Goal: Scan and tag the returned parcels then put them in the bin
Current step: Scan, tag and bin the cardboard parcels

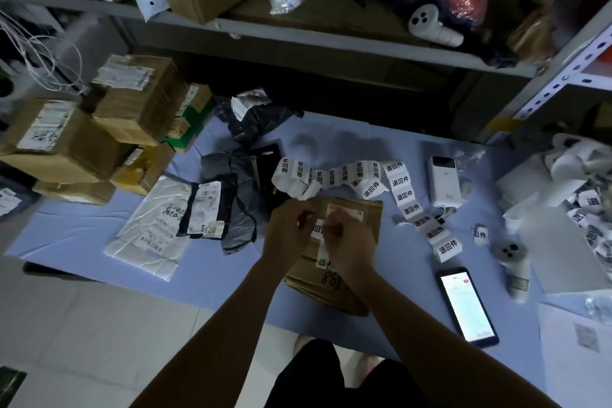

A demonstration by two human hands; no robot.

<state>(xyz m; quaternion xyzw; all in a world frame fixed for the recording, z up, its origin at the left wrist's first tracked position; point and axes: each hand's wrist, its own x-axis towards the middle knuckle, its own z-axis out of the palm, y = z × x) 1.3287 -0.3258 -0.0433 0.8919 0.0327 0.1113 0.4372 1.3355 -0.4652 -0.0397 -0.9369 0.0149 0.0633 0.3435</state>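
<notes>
Layout on the sheet (82,228) before the shelf (331,43).
A cardboard parcel (334,275) is set mid-sheet, a label (317,228) held over it, the label strip (407,199) spread behind it. Boxes (139,103) are stacked at the left, bagged parcels (155,225) laid between; a phone (468,306) is laid to the parcel's right.

both hands, left hand (288,231) and right hand (347,243), pinch a white sticker (317,228) above a brown parcel (334,262).

dim, bluish | phone (467,306) screen glares (brightest spot) | edges bowed, soft
</notes>
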